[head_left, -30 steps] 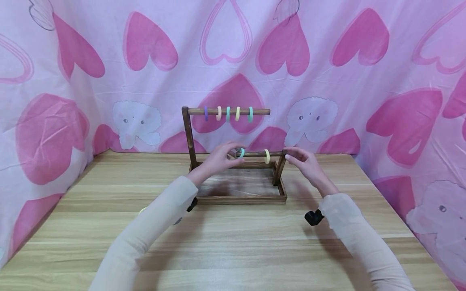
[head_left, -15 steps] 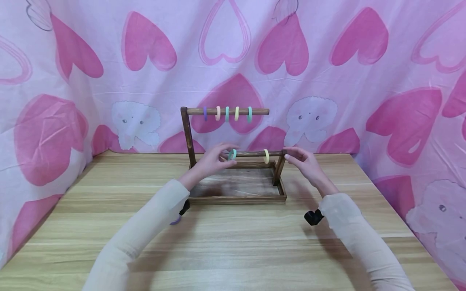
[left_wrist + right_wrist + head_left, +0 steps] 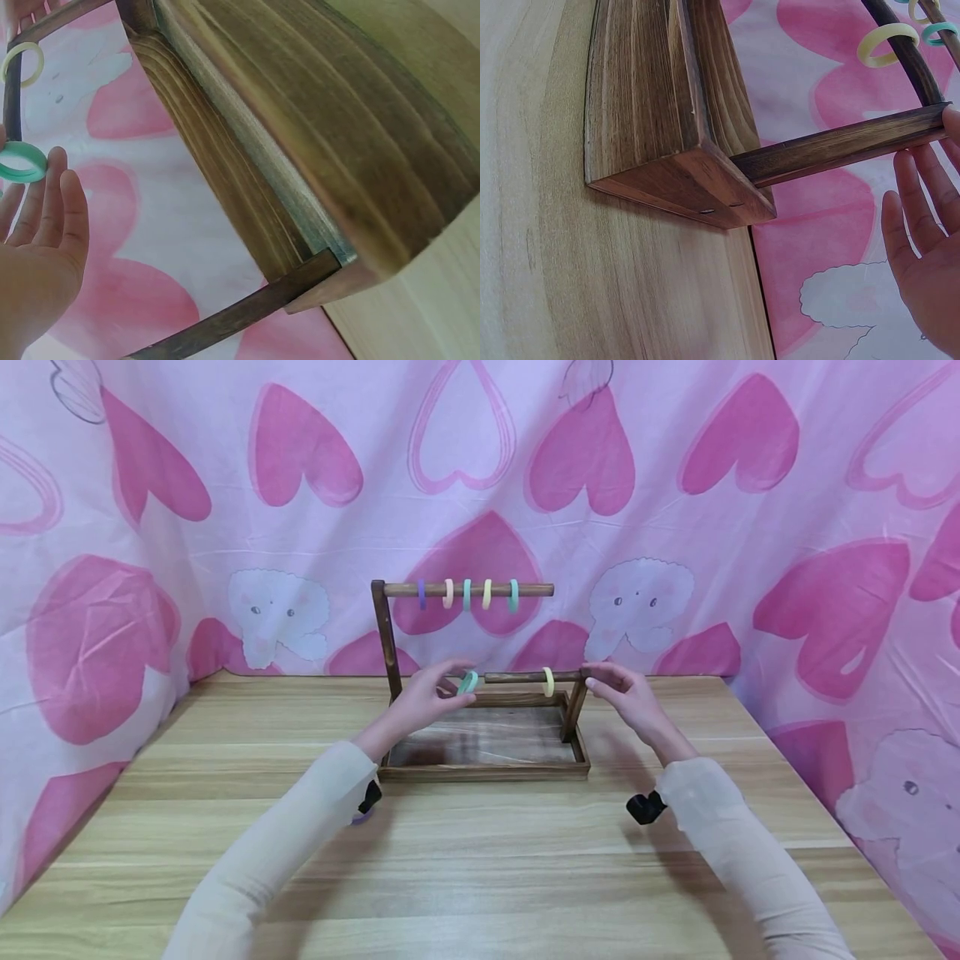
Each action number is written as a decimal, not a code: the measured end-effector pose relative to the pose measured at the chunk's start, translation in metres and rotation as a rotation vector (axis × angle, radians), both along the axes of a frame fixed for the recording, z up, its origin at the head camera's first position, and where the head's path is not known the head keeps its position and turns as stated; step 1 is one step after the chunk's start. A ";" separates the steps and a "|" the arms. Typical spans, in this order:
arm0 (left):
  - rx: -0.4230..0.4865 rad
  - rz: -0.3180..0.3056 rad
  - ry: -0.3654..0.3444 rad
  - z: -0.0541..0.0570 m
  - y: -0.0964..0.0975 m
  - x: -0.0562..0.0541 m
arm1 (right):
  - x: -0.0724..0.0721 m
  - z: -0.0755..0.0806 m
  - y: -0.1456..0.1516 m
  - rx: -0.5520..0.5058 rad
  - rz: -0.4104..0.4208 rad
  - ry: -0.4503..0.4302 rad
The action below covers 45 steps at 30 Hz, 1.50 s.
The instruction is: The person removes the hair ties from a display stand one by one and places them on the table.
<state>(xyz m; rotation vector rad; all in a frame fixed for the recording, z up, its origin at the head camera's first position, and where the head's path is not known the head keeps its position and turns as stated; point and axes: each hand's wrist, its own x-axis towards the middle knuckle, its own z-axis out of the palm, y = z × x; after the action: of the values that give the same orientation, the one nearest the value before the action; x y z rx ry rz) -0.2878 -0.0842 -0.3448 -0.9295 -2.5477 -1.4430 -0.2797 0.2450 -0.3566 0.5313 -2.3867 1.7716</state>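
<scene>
My left hand [image 3: 420, 697] pinches a mint-green ring [image 3: 468, 682], seen close in the left wrist view as a smooth green band [image 3: 22, 162]. The ring is just off the free left end of the rack's lower bar [image 3: 517, 677]. A pale yellow ring [image 3: 549, 682] hangs on that bar, toward its right end. My right hand [image 3: 628, 695] holds the top of the short right post [image 3: 574, 710], thumb in front; its other fingers [image 3: 922, 202] extend behind the wood. On the upper bar [image 3: 536, 590] hang several rings: purple [image 3: 422, 594], pink, green and yellow.
The rack's tray base [image 3: 487, 772] stands on the wooden table [image 3: 510, 868]. A purple ring [image 3: 362, 817] lies on the table, partly hidden by my left wrist's black camera [image 3: 370, 797]. Pink heart-patterned cloth [image 3: 442, 452] hangs behind and at both sides.
My left hand has drawn the green ring leftward along the lower bar and off its free end. My right hand has stayed at the post.
</scene>
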 end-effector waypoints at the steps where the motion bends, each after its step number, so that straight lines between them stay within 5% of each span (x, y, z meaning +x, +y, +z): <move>1: -0.001 0.004 -0.006 0.000 -0.001 0.001 | 0.000 0.000 0.000 0.000 0.000 0.001; 8: -0.037 0.038 -0.047 -0.005 -0.006 0.005 | -0.001 0.000 0.000 0.008 -0.001 0.006; 13: 0.000 -0.012 -0.055 -0.007 -0.008 0.011 | -0.001 -0.001 0.001 0.000 0.002 0.007; 31: -0.071 -0.046 0.054 -0.020 -0.016 0.025 | 0.000 0.000 0.000 0.015 -0.008 -0.006; 45: -0.154 -0.133 0.126 -0.025 -0.018 0.041 | 0.000 -0.001 0.001 0.014 -0.005 -0.010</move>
<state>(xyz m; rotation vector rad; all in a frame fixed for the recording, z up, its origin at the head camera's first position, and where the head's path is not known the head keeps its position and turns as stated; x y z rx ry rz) -0.2471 -0.1024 -0.3700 -1.1920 -2.5758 -1.1876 -0.2796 0.2459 -0.3572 0.5183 -2.4069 1.7605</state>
